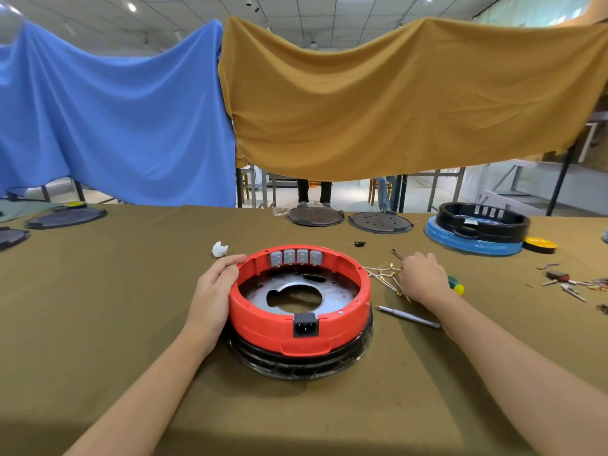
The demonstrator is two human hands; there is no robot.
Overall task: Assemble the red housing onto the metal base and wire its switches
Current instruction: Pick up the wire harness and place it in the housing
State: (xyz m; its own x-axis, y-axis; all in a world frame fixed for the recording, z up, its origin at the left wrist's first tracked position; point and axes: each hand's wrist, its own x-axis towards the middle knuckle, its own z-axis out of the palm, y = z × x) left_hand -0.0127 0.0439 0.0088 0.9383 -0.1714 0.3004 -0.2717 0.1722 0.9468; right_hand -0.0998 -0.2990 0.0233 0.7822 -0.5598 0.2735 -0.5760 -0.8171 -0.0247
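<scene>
The red ring housing (263,320) sits in the middle of the table on a black base wrapped in clear film (296,363). A round metal plate (332,299) with a centre hole lies inside it. Several grey switches (295,257) line the far inner wall, and a black power socket (305,325) faces me. My left hand (214,291) rests against the housing's left rim, thumb on top. My right hand (422,276) lies palm down over a bundle of thin wires (381,274) with brass terminals, right of the housing; its fingertips are hidden.
A grey pen-like tool (408,317) and a green-and-yellow screwdriver handle (457,284) lie near my right hand. Small parts (566,284) are scattered at far right. A black housing on a blue base (477,228), dark round plates (380,222) and a white wad (219,249) sit farther back.
</scene>
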